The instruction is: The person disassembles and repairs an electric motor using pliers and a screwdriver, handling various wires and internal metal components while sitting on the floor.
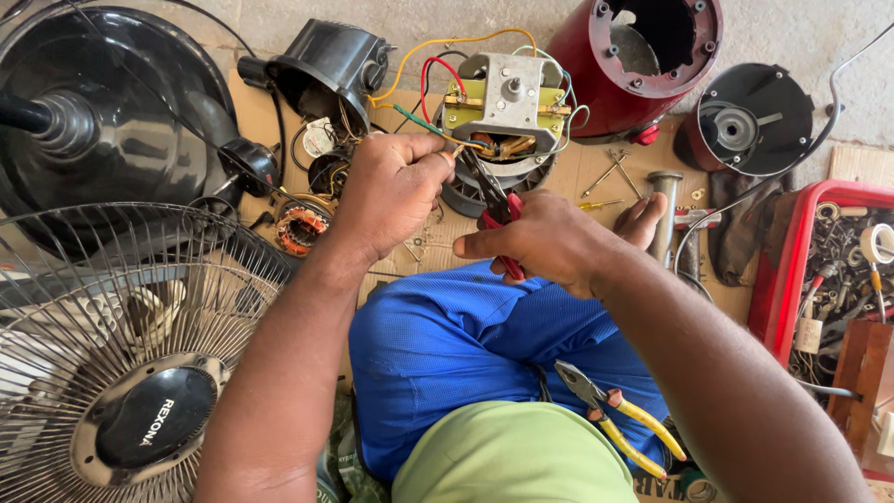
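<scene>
My left hand (391,191) pinches a thin wire end near a fan motor (507,112) that sits on cardboard with coloured wires looping off it. My right hand (549,244) grips red-handled pliers (503,219), whose jaws point up toward the wire beside my left fingers. Both hands hover over my blue-clothed knee (466,345). A second pair of pliers with yellow handles (619,419) lies on my lap.
A wire fan guard (112,354) lies at lower left, a black fan base (102,112) behind it. A black motor cover (331,65), a red housing (643,56), a black round cap (754,121) and a red tray of parts (838,270) surround the cardboard.
</scene>
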